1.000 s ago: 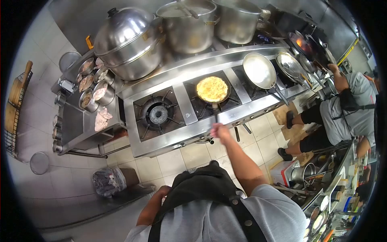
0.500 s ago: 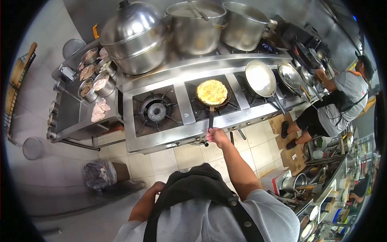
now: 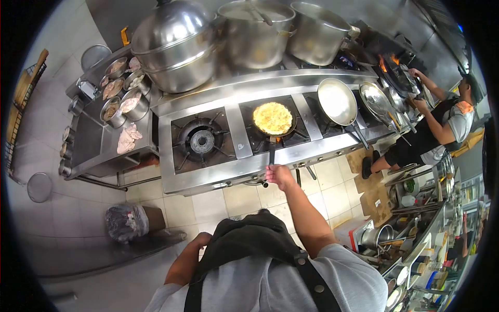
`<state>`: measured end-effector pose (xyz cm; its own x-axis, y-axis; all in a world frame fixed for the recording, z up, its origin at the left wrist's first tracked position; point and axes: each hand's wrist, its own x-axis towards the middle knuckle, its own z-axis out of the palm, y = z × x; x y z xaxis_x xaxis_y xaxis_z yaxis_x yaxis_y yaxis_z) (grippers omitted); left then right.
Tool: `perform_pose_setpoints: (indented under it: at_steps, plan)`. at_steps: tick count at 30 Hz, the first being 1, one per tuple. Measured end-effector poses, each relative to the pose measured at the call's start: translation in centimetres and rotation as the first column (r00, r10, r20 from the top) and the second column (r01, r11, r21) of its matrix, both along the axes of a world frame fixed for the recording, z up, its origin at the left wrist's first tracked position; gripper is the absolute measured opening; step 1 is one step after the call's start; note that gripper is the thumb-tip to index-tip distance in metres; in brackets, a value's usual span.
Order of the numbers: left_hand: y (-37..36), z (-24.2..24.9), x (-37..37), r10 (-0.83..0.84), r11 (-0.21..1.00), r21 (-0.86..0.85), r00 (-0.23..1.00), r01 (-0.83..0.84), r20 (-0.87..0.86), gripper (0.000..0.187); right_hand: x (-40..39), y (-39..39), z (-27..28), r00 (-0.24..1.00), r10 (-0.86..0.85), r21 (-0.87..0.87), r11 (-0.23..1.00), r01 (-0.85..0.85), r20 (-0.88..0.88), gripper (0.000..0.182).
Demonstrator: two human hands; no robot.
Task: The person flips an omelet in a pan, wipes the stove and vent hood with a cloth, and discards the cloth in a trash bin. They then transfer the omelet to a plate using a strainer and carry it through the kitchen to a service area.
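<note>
My right hand (image 3: 280, 177) is closed around the end of the black handle of a frying pan (image 3: 272, 154). The pan rests over a burner in the middle of the stove, and a round, golden-yellow omelette (image 3: 273, 118) covers most of it. A small orange glow shows beneath the pan near the handle. My left hand (image 3: 202, 239) hangs low beside my black apron, away from the stove, its fingers mostly hidden. Left of the pan is a bare burner (image 3: 201, 139); a second, light-coloured pan (image 3: 337, 101) sits to its right.
Large steel pots (image 3: 257, 36) line the back ledge. On the left counter, several steel containers (image 3: 136, 106) stand near raw meat (image 3: 128, 138). A lined bin (image 3: 127, 222) is at lower left. To the right, a co-worker (image 3: 442, 117) handles a wok (image 3: 395, 78) beside flames.
The co-worker at right has turned and reached toward the wok, where flames now show. An orange glow has appeared under my pan. My right hand keeps its hold.
</note>
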<state>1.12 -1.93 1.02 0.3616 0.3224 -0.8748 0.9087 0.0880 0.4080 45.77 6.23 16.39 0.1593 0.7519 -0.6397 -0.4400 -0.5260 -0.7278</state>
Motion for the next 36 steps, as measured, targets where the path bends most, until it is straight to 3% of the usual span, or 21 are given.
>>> perform_pose_setpoints:
  at_steps: [2, 3, 6, 8, 12, 14, 16, 18, 21, 24, 26, 29, 32, 33, 36]
  plan:
    - [0.5, 0.6, 0.6, 0.152, 0.988, 0.002, 0.987, -0.152, 0.044, 0.033, 1.6, -0.7, 0.6, 0.999, 0.006, -0.086, 0.996, -0.001, 0.051, 0.024]
    - [0.8, 0.6, 0.7, 0.148, 0.989, 0.002, 0.988, -0.148, 0.045, 0.033, 2.1, -1.0, 0.8, 0.999, 0.002, -0.085, 0.996, 0.002, 0.052, 0.024]
    - [0.6, -0.6, 0.3, 0.098, 0.995, 0.018, 0.989, -0.1, 0.107, 0.03, 2.4, -1.6, 0.9, 0.998, -0.014, -0.059, 0.998, 0.018, 0.069, 0.022]
    - [0.2, -4.6, -1.1, -0.21, 0.968, 0.182, 0.952, 0.171, 0.224, 0.029, 1.9, -1.6, 1.0, 0.998, -0.02, -0.049, 0.999, 0.023, 0.058, 0.022]
    - [-0.2, -2.0, -0.9, -0.092, 0.987, 0.148, 0.979, 0.065, 0.18, 0.029, 4.5, -2.4, 1.3, 0.994, 0.014, -0.048, 0.999, -0.008, 0.108, 0.024]
    - [0.3, 0.8, -0.1, 0.053, 0.995, 0.082, 0.997, -0.058, 0.055, 0.029, 7.6, -3.0, -0.1, 0.981, -0.125, -0.062, 0.989, 0.135, 0.148, 0.024]
    - [0.0, 0.1, -0.8, 0.014, 0.996, 0.091, 0.998, -0.02, 0.066, 0.029, 8.2, -3.0, -1.1, 0.96, -0.203, -0.054, 0.975, 0.217, 0.194, 0.025]
    - [0.0, -0.5, -1.0, -0.027, 0.995, 0.102, 0.997, 0.019, 0.078, 0.03, 6.6, -2.6, -2.6, 0.927, -0.284, 0.073, 0.959, 0.275, 0.244, 0.025]
    - [0.2, 0.0, -0.3, -0.075, 0.996, 0.059, 0.996, 0.072, 0.045, 0.029, 0.5, -1.5, 0.0, 0.978, -0.04, 0.027, 0.999, 0.036, 0.203, 0.022]
    - [0.4, -0.3, -0.5, -0.047, 0.994, 0.105, 0.998, 0.043, 0.041, 0.029, 2.0, -1.4, 0.6, 0.992, -0.038, -0.051, 0.998, 0.045, 0.122, 0.022]
    - [0.9, -2.7, -1.0, -0.052, 0.979, 0.202, 0.967, 0.001, 0.249, 0.03, 4.9, -2.8, -0.5, 0.98, -0.12, -0.025, 0.992, 0.125, 0.157, 0.024]
    - [0.8, -3.3, -1.3, -0.126, 0.969, 0.24, 0.947, 0.054, 0.294, 0.031, 6.5, -3.7, -0.4, 0.943, -0.231, 0.015, 0.972, 0.234, 0.239, 0.028]
    - [-0.2, -2.6, -0.9, -0.075, 0.987, 0.154, 0.984, 0.05, 0.163, 0.034, 3.7, -2.4, -3.9, 0.965, -0.108, 0.162, 0.984, 0.069, 0.241, 0.033]
    - [-0.6, -2.5, -0.7, -0.063, 0.993, 0.102, 0.994, 0.054, 0.088, 0.035, 2.1, -2.2, -1.0, 0.987, -0.049, 0.098, 0.995, 0.034, 0.155, 0.029]
    - [-1.2, -2.3, 0.0, -0.064, 0.99, 0.133, 0.997, 0.057, 0.047, 0.037, 2.5, -1.8, 0.1, 0.99, 0.058, 0.018, 0.998, -0.06, 0.125, 0.025]
